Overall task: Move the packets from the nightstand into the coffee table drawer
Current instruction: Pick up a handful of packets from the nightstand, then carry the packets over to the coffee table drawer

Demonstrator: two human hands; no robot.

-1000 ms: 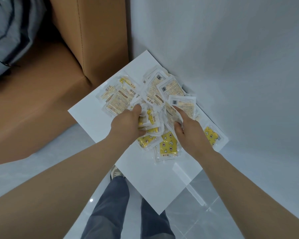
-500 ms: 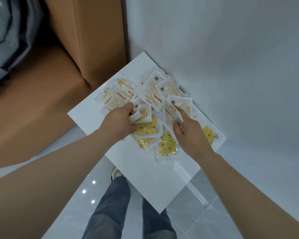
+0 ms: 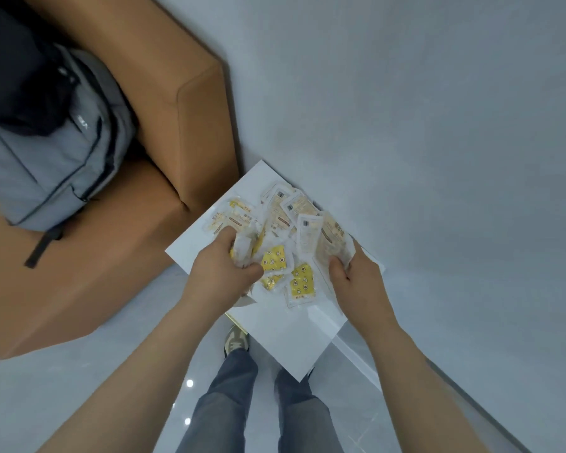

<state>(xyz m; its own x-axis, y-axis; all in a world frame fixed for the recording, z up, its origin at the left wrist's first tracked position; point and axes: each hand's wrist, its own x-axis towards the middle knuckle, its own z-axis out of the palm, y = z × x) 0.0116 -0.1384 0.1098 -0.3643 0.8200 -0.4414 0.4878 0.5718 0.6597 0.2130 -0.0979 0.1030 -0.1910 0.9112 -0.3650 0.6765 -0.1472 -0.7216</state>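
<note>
A heap of several clear packets with yellow and cream prints lies on the white nightstand in the corner by the wall. My left hand grips a bunch of packets at the heap's left side, fingers curled round them. On the heap's right side my right hand holds a wad of packets between thumb and fingers. Two yellow packets lie flat between my hands. The coffee table drawer is out of view.
A tan sofa stands left of the nightstand with a grey backpack on its seat. A pale wall closes the right and far sides. My legs and a shoe stand on the glossy floor below the nightstand.
My right hand slid out to the heap's right edge and closed round a wad of packets. My left hand gathered more packets at the left. The view pulled back and upward.
</note>
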